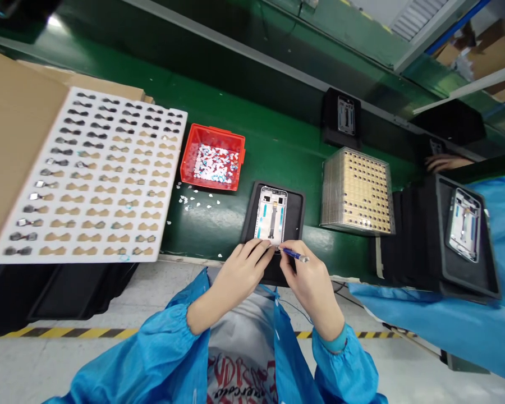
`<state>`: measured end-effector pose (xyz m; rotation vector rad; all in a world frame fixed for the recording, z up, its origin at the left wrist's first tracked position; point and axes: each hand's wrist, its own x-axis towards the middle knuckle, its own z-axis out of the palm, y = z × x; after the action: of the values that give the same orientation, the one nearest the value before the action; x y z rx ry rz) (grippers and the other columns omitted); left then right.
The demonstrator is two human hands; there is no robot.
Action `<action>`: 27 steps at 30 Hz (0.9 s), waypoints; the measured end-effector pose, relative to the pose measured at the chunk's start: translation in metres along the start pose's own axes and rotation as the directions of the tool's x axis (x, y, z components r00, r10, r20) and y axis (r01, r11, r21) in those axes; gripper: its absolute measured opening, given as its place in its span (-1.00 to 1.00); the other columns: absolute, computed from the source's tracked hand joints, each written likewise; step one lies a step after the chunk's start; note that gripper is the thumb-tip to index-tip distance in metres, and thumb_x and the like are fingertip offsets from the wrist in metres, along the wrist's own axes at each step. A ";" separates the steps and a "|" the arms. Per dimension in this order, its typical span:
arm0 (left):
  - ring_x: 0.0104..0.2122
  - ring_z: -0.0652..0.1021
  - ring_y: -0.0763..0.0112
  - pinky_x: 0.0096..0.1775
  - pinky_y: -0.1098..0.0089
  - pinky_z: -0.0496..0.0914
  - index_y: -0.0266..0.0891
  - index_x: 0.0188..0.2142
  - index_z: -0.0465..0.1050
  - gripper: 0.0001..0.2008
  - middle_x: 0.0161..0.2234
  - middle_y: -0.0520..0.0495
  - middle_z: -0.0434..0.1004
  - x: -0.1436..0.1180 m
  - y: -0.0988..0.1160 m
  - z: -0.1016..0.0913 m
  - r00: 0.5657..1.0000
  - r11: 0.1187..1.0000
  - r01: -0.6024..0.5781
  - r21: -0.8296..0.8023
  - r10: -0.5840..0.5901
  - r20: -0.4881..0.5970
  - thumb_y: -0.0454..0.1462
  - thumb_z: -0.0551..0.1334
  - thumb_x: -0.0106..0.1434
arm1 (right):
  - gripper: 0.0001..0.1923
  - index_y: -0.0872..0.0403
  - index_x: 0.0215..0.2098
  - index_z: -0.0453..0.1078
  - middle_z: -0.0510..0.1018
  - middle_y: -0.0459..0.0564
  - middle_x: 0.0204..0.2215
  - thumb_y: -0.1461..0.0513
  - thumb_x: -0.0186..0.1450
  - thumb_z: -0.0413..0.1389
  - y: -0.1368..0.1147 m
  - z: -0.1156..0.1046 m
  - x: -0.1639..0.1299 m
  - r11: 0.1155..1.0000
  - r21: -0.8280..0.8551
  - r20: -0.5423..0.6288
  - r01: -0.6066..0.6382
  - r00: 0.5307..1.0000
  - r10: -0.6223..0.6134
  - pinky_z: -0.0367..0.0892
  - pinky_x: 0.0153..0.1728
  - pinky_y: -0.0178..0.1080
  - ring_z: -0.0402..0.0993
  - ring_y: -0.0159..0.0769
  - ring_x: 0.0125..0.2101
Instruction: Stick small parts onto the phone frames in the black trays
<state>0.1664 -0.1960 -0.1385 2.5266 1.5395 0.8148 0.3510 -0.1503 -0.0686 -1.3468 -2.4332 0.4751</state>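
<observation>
A phone frame (271, 216) with blue strips and a dark flex cable lies in a black tray (295, 207) at the table's front edge. My left hand (244, 265) rests at the frame's lower end, fingers together; whether they pinch a small part there is hidden. My right hand (308, 276) is closed around a blue pen-like tool (293, 254), whose tip points at the frame's lower end between both hands.
To the left stands a white foam tray (174, 168) of small dark parts beside a cardboard flap (21, 146). A red bin (239, 160) holds white bits; more lie scattered nearby. Right are stacked clear trays (357, 191), another phone frame (464, 224) and a co-worker's hand (448, 163).
</observation>
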 end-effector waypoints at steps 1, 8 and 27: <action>0.10 0.58 0.08 -0.03 0.23 0.47 -0.38 0.20 0.57 -0.58 0.11 -0.31 0.67 0.001 0.000 0.000 1.000 1.000 -0.003 0.004 0.003 -0.011 -0.43 0.08 0.48 | -0.81 -0.01 -0.02 0.48 0.67 0.06 -0.20 0.32 0.56 0.03 0.000 0.001 0.000 1.000 -0.005 -0.003 -0.005 1.000 0.005 0.57 -0.26 -0.23 0.69 -0.13 -0.26; 0.14 0.57 0.07 -0.02 0.22 0.46 -0.34 0.27 0.53 -0.55 0.16 -0.31 0.64 0.000 -0.001 0.000 0.998 1.000 0.004 -0.001 -0.004 0.062 -0.42 0.11 0.46 | -0.78 0.00 -0.01 0.51 0.69 0.09 -0.17 0.31 0.56 0.01 0.004 -0.001 0.001 0.999 0.034 0.030 0.004 1.000 -0.005 0.59 -0.22 -0.19 0.70 -0.10 -0.23; 0.19 0.54 0.08 0.07 0.19 0.46 -0.20 0.37 0.40 -0.53 0.22 -0.26 0.58 0.022 0.001 -0.002 0.959 1.000 -0.005 -0.002 0.005 0.285 -0.24 0.22 0.52 | -0.85 -0.04 -0.06 0.63 0.77 -0.02 -0.15 0.31 0.49 0.23 -0.040 -0.023 0.044 0.894 0.429 -0.234 0.133 0.972 -0.032 0.69 -0.07 -0.25 0.77 -0.18 -0.14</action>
<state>0.1744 -0.1788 -0.1280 2.5122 1.4379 0.4251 0.3087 -0.1300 -0.0255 -1.0339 -2.0277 0.7582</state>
